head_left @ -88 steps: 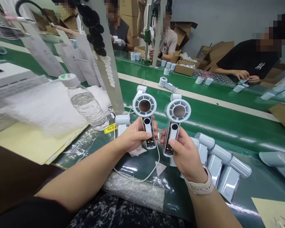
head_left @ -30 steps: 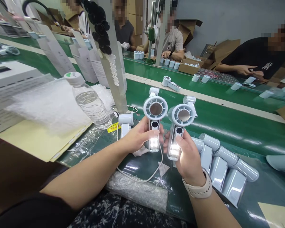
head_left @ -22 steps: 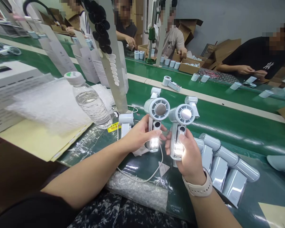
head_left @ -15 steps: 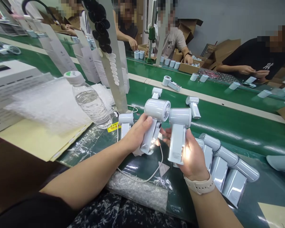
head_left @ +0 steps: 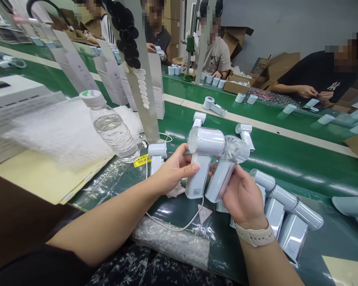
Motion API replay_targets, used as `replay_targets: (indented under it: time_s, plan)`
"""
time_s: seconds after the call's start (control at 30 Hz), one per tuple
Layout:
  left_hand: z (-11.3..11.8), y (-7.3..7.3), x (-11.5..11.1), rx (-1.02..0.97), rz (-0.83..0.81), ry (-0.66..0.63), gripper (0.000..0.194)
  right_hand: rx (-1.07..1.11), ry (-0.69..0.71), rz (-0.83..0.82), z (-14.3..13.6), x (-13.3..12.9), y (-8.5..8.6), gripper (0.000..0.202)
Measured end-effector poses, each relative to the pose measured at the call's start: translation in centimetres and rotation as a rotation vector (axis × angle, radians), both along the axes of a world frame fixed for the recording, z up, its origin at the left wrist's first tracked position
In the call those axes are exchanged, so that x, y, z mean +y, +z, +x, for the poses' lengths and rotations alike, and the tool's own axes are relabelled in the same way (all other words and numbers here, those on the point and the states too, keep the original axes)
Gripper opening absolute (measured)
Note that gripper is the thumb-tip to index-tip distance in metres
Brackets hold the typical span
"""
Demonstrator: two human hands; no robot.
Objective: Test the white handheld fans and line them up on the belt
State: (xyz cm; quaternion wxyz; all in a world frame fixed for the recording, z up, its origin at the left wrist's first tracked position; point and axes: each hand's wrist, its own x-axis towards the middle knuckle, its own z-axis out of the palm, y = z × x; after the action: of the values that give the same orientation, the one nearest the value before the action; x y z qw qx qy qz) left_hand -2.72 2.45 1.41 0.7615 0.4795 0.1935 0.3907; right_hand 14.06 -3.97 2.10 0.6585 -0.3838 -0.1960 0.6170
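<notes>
My left hand (head_left: 174,169) is closed round the handle of a pale blue handheld fan (head_left: 207,142), thumb on its front. The fan stands upright with its round head on top. Close beside it, my right hand (head_left: 243,194) grips a second pale blue fan (head_left: 219,180), which leans to the right; its grille end shows under clear film. The two heads touch or nearly touch. Several wrapped fans (head_left: 292,234) lie in a row to the right of my right hand. Another fan (head_left: 157,150) is left of my left hand, near a white cable (head_left: 185,227).
A water bottle (head_left: 115,129) and bubble wrap sheets (head_left: 59,127) are on the left. A metal post (head_left: 147,115) rises beyond my left hand. Rolled bubble wrap (head_left: 176,242) lies in front of me. Across the green belt (head_left: 286,147), people handle small parts.
Both fans have been turned in my hands, so different sides of their heads and handles now show. The right one tilts more. Across the belt, people's hands have moved.
</notes>
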Motion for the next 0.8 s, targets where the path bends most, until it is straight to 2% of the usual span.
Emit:
replay_targets:
  time_s: [0.1, 0.23, 0.37, 0.5, 0.8]
  plan:
    - [0.2, 0.2, 0.0, 0.017, -0.09, -0.046, 0.065, 0.031, -0.005, -0.092, 0.0, 0.2, 0.0, 0.031]
    - [0.0, 0.0, 0.2, 0.077, -0.202, -0.045, 0.063, 0.002, 0.025, -0.076, 0.0, 0.1, -0.1, 0.028]
    - [0.1, 0.1, 0.3, 0.024, -0.205, -0.045, 0.054, -0.015, 0.032, -0.023, -0.2, -0.3, 0.0, 0.018]
    - [0.2, 0.2, 0.3, -0.06, -0.222, -0.031, 0.045, -0.07, 0.031, -0.001, -0.5, -0.6, 0.3, 0.038]
    - [-0.1, -0.5, 1.0, -0.168, -0.267, -0.009, 0.026, -0.144, 0.015, 0.027, -0.4, -0.5, 0.0, 0.038]
